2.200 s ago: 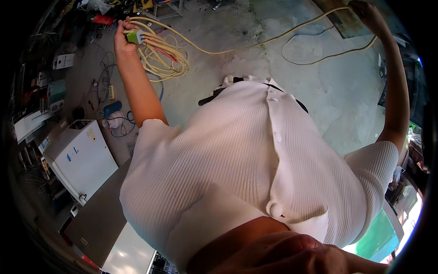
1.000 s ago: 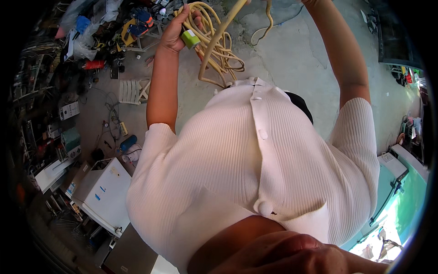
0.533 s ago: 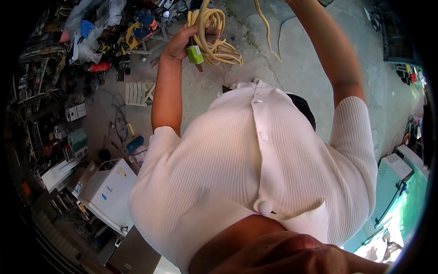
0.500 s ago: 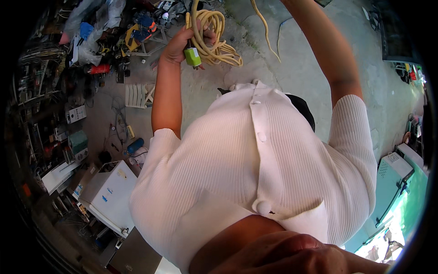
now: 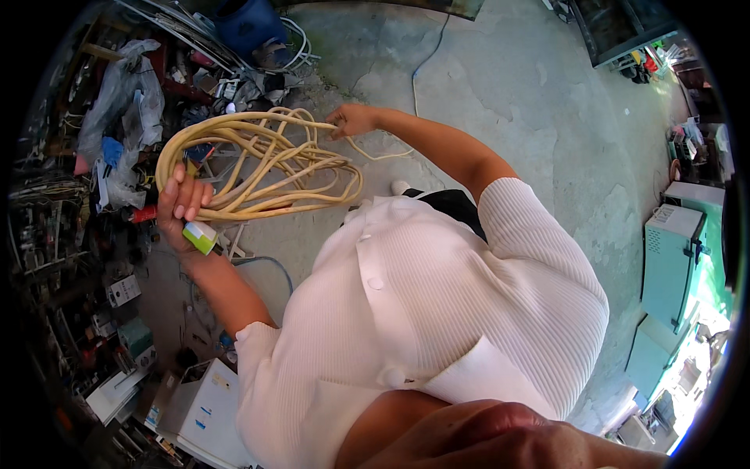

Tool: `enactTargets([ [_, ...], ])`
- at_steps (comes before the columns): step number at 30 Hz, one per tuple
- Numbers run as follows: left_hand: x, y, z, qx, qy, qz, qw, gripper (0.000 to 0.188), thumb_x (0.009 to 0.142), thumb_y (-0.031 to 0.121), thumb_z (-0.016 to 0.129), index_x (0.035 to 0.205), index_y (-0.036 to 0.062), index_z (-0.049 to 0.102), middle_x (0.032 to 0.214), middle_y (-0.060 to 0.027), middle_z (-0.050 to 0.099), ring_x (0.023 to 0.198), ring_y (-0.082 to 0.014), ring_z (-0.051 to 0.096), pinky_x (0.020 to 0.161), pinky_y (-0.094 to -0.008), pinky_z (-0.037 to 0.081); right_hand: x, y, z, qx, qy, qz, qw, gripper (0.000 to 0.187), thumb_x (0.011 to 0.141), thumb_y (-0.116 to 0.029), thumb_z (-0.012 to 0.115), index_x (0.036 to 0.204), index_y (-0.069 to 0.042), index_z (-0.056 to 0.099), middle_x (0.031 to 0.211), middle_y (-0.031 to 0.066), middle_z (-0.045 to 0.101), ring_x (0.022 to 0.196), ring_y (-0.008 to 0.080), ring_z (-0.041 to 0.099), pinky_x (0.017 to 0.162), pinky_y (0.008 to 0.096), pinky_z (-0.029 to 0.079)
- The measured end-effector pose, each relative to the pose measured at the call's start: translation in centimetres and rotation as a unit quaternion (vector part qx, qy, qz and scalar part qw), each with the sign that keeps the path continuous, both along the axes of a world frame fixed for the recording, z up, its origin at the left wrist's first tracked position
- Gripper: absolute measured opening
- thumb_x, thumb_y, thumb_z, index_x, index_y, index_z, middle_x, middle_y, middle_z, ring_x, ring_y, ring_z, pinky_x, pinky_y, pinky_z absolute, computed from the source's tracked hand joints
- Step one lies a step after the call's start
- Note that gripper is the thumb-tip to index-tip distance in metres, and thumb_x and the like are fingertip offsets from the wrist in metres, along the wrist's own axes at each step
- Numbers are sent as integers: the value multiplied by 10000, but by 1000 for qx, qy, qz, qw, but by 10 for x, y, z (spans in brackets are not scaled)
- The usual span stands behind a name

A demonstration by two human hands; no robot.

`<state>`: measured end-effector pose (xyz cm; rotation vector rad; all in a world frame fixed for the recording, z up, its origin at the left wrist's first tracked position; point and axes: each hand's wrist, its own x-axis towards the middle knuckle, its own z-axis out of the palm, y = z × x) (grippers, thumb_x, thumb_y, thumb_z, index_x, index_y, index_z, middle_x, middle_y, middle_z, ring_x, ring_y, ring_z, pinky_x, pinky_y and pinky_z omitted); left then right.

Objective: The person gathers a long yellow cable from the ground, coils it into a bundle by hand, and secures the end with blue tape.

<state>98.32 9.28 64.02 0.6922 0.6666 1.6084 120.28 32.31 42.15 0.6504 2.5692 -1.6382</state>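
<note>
My left hand (image 5: 183, 202) is wrapped round one end of a looped yellow cable (image 5: 180, 141), out to the left at about chest height. Several loops of it stretch rightward from that hand, some crossing each other. A green-and-white plug or connector (image 5: 201, 237) hangs just below my left fingers. My right hand (image 5: 353, 121) has its fingers closed on the cable at the far end of the loops. From there a single loose length runs off to the right, below my right forearm. Part of my right fingers' grip is hard to make out.
Cluttered shelves and scrap (image 5: 55, 203) line the left side, with clear plastic sheeting (image 5: 117, 109) and a blue barrel (image 5: 248, 30) behind. A white appliance (image 5: 207, 406) stands at lower left, a pale green cabinet (image 5: 670, 262) at right. A thin hose (image 5: 426, 62) crosses the concrete floor.
My left hand has swung left and down with the cable, whose loops now spread out wide. My right hand has come down and inward from the upper edge to the loops.
</note>
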Motion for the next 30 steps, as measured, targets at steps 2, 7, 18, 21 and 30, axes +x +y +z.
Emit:
enactTargets([
  [2,-4,-25,39,64,-6,3,998,117,920,128,451,987,46,404,558,74,425,488,-43,438,655,-254,369,16,-2,-61,24,-11,-22,999,360,717,-379,672,930,-90,646,873,103,649,866,278,601,730,395,452],
  [7,-15,-103,119,135,28,129,982,122,897,127,490,946,64,398,530,78,474,465,-26,479,646,-233,377,79,-2,-131,186,-154,29,970,285,745,-394,614,925,-175,641,918,78,645,902,290,600,772,425,449],
  [18,-130,-313,238,33,108,719,685,190,875,150,456,1028,40,471,801,-60,541,845,-201,511,817,-361,403,196,83,-130,311,-408,-37,858,222,787,-318,626,977,-205,649,1002,27,635,1030,234,566,989,526,299],
  [21,-171,-351,246,40,-7,863,504,239,881,133,451,1109,69,476,1061,-128,518,1070,-280,477,899,-407,388,245,98,-128,353,-470,-65,806,204,791,-293,633,977,-211,653,1037,11,626,1088,211,533,1017,548,256],
  [30,-235,-403,59,-163,-38,884,437,160,912,184,452,775,111,488,744,-29,550,788,-188,540,904,-387,383,335,91,-117,277,-453,-157,832,263,886,-356,504,1010,-144,598,941,84,637,986,267,580,863,460,401],
])
